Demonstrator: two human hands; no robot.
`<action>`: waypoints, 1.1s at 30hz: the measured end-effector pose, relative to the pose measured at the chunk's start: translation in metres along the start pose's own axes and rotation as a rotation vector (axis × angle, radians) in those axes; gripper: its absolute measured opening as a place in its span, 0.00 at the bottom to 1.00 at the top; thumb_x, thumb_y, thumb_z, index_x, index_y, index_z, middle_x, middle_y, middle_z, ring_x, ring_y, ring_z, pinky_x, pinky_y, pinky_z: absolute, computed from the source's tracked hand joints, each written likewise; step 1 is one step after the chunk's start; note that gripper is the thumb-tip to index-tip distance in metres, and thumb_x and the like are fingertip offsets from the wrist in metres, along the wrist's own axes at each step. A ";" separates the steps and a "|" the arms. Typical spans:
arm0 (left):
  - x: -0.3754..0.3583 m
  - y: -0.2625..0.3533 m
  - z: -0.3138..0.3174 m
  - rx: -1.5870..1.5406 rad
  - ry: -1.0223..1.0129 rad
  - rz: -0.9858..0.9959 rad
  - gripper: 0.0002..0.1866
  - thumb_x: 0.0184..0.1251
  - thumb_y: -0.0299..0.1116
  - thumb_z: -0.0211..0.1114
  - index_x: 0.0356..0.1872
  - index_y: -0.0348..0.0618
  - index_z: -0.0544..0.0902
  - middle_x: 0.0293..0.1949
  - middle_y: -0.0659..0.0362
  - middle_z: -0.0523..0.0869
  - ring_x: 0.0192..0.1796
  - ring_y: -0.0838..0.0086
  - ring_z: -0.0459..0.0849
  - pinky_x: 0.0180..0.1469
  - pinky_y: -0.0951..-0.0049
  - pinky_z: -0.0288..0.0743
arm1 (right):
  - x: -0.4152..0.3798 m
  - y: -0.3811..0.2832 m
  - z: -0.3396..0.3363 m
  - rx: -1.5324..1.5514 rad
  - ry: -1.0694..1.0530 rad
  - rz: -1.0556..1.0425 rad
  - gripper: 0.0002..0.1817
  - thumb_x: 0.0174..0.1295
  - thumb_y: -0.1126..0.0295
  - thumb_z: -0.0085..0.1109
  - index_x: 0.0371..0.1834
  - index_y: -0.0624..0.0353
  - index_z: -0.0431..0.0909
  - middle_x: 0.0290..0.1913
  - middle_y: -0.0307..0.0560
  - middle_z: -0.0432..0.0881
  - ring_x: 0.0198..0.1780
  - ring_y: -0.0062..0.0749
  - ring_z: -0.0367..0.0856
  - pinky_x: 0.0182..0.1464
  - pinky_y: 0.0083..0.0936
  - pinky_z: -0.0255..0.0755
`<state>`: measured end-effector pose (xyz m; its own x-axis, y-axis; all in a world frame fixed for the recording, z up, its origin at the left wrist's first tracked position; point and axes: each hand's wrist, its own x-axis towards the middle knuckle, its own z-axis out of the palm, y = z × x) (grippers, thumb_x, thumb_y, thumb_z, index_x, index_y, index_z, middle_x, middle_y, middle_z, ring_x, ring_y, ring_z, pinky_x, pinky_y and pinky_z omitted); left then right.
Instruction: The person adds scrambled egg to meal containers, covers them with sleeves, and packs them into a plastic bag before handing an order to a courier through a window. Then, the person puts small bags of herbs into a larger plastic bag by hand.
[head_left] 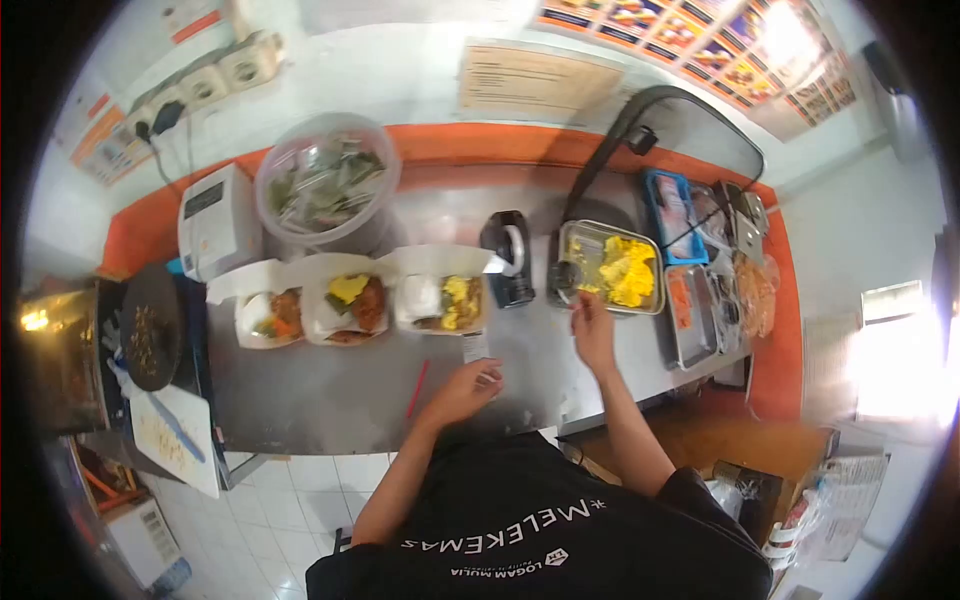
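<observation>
Here, steel counter: occupied by a metal tray of yellow food.
Tray: set just beyond the right hand, the food rightward; the left hand is placed farther off.
Left hand: loosely curled; whether anything is held cannot be told.
Right hand: narrowed, seemingly around a dark utensil angled forward-left, at the tray's near-left corner.

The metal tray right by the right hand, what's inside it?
In the metal tray there's a heap of bright yellow food, mostly toward the picture's right. Whatever lies beneath the heap is covered, so I can't tell what's there.
</observation>
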<state>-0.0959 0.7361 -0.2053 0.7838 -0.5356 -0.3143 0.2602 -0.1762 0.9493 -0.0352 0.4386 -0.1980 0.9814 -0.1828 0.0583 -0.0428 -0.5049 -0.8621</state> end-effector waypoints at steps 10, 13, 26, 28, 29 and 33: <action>0.230 -0.018 0.138 0.183 0.054 0.048 0.50 0.71 0.37 0.67 0.80 0.25 0.42 0.69 0.32 0.72 0.53 0.55 0.89 0.59 0.61 0.81 | 0.116 0.160 -0.106 -0.824 0.106 -0.078 0.15 0.65 0.79 0.48 0.52 0.70 0.80 0.58 0.71 0.77 0.50 0.65 0.84 0.51 0.53 0.81; 0.247 -0.014 0.148 0.207 0.131 0.012 0.52 0.71 0.37 0.67 0.79 0.23 0.39 0.69 0.31 0.72 0.56 0.55 0.89 0.59 0.61 0.81 | 0.111 0.141 -0.091 -0.791 -0.107 0.022 0.15 0.63 0.81 0.49 0.51 0.74 0.78 0.60 0.74 0.74 0.49 0.66 0.84 0.51 0.52 0.82; 0.260 0.019 0.160 0.212 0.189 -0.201 0.41 0.67 0.36 0.70 0.72 0.24 0.57 0.54 0.42 0.85 0.56 0.56 0.87 0.60 0.61 0.79 | 0.113 0.131 -0.127 -0.569 -0.269 0.004 0.18 0.56 0.84 0.55 0.51 0.70 0.78 0.59 0.73 0.72 0.50 0.69 0.82 0.54 0.54 0.79; 0.272 -0.007 0.163 0.324 0.210 -0.082 0.43 0.66 0.35 0.70 0.74 0.24 0.55 0.56 0.42 0.84 0.58 0.55 0.85 0.65 0.60 0.75 | 0.109 0.162 -0.110 -0.523 -0.348 -0.094 0.17 0.56 0.84 0.54 0.51 0.70 0.78 0.60 0.73 0.72 0.50 0.69 0.82 0.54 0.54 0.79; 0.273 -0.009 0.163 0.341 0.208 -0.032 0.42 0.66 0.36 0.69 0.74 0.26 0.57 0.57 0.42 0.84 0.58 0.56 0.85 0.65 0.60 0.75 | 0.105 0.175 -0.104 -0.501 -0.388 -0.144 0.17 0.57 0.84 0.54 0.51 0.70 0.77 0.60 0.73 0.72 0.49 0.69 0.82 0.53 0.54 0.79; 0.268 -0.002 0.157 0.286 0.208 0.048 0.37 0.67 0.38 0.67 0.73 0.36 0.64 0.57 0.47 0.83 0.56 0.60 0.84 0.60 0.60 0.76 | 0.074 0.126 -0.085 -0.418 -0.180 -0.096 0.17 0.56 0.84 0.52 0.50 0.70 0.80 0.46 0.69 0.77 0.49 0.69 0.80 0.53 0.52 0.77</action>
<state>0.0251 0.4631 -0.2911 0.8970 -0.3743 -0.2353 0.0753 -0.3950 0.9156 0.0165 0.2893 -0.2595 0.9999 0.0124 0.0082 0.0148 -0.8158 -0.5782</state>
